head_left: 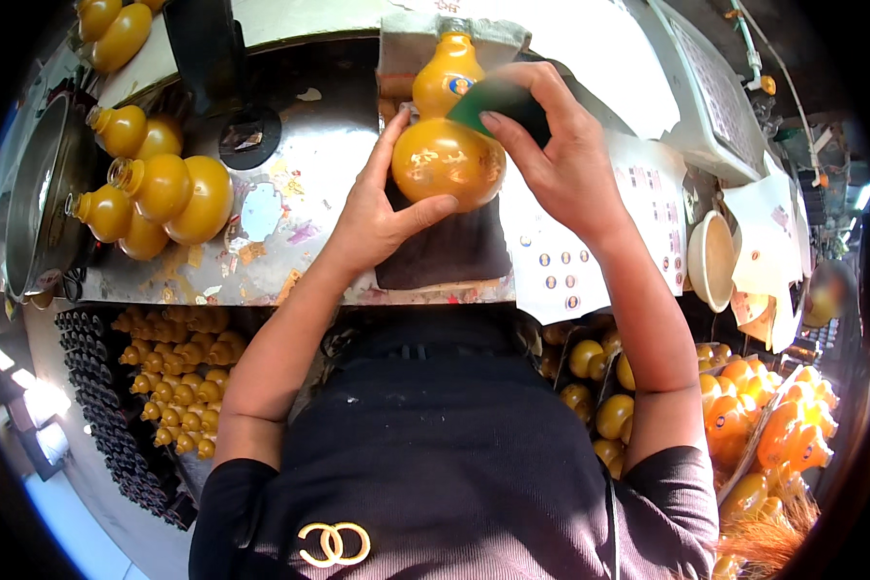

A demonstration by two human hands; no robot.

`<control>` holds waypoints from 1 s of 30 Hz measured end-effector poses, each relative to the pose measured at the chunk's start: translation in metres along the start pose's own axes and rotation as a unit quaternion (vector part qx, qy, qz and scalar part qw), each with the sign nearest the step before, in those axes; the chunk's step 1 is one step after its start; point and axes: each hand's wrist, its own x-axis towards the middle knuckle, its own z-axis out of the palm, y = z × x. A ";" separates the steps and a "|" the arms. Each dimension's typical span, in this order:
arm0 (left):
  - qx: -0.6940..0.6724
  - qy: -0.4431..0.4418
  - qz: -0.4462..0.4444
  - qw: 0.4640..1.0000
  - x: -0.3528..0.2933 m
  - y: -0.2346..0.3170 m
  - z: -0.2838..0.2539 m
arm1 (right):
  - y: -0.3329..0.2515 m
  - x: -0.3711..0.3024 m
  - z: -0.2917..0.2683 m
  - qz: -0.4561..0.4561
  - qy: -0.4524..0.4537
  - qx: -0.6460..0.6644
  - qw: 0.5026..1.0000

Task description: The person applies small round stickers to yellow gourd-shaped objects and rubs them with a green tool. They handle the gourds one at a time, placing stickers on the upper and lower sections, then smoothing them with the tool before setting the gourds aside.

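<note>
A yellow gourd-shaped bottle (448,166) lies in front of me on a dark pad (441,249), its clear neck pointing away. A small blue and white sticker sits on its upper bulb, and gold-coloured markings show on the lower bulb. My left hand (385,198) is wrapped round the left side of the lower bulb, thumb across its near side. Between the thumb and fingers of my right hand (565,145) is a green flat scraper (493,104), slightly blurred, held against the bottle's waist. Part of the scraper is hidden by the hand.
More yellow gourd bottles (198,198) stand at the left beside a large metal pan (43,193). Sheets of round stickers (561,261) lie at the right, near a pale bowl (711,261). Trays of gourd bottles (179,387) sit below on both sides. A light cloth (401,48) lies behind the bottle.
</note>
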 end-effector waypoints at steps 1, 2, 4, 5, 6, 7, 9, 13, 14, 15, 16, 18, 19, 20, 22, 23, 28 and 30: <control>0.005 0.001 0.005 1.000 0.000 0.000 0.001 | -0.005 0.002 -0.003 0.000 -0.026 0.021 0.999; 0.008 0.004 0.008 1.000 -0.001 -0.001 0.001 | -0.011 0.001 -0.005 0.001 -0.056 0.043 0.997; 0.035 0.014 0.009 0.999 -0.002 0.006 0.002 | -0.023 0.007 -0.010 0.006 -0.162 0.068 0.984; 0.049 0.015 0.008 0.999 -0.002 0.008 0.003 | -0.027 0.008 -0.007 -0.002 -0.183 0.022 0.983; 0.068 0.023 0.011 0.997 -0.002 0.005 0.004 | -0.027 0.014 -0.006 -0.014 -0.201 0.008 0.979; 0.056 0.025 0.016 0.998 -0.003 0.005 0.005 | -0.026 0.022 -0.005 -0.027 -0.219 -0.007 0.975; 0.036 0.029 0.028 0.999 -0.003 0.006 0.006 | -0.025 0.035 -0.002 -0.038 -0.254 -0.029 0.966; 0.007 0.011 -0.010 1.000 -0.004 0.013 0.003 | -0.034 0.056 0.006 -0.018 -0.311 -0.076 0.947; 0.000 0.010 -0.013 1.000 -0.004 0.013 0.003 | -0.033 0.059 0.009 -0.039 -0.297 -0.089 0.950; -0.008 0.009 -0.016 1.000 -0.004 0.013 0.004 | -0.030 0.063 0.014 -0.047 -0.294 -0.101 0.949; 0.005 0.011 -0.018 1.000 -0.004 0.013 0.004 | -0.027 0.066 0.019 -0.054 -0.292 -0.114 0.948; 0.031 0.013 -0.023 0.999 -0.004 0.014 0.004 | -0.023 0.072 0.025 -0.072 -0.287 -0.145 0.944; 0.031 0.021 -0.012 0.999 -0.004 0.014 0.005 | -0.021 0.071 0.026 -0.073 -0.254 -0.153 0.952; 0.030 0.032 -0.001 0.999 -0.003 0.014 0.006 | -0.019 0.071 0.029 -0.078 -0.224 -0.161 0.958; 0.048 0.047 0.017 0.998 -0.001 0.012 0.004 | -0.021 0.061 0.028 -0.063 -0.120 -0.107 0.985; 0.064 0.052 0.024 0.996 0.000 0.010 -0.002 | -0.025 0.049 0.025 -0.041 -0.052 -0.079 0.995; 0.024 0.059 0.038 0.997 0.013 0.002 -0.003 | -0.022 -0.030 0.026 0.112 0.136 0.052 0.983; 0.069 0.043 0.057 0.995 0.020 0.001 0.011 | -0.015 -0.043 0.032 0.137 0.166 0.095 0.972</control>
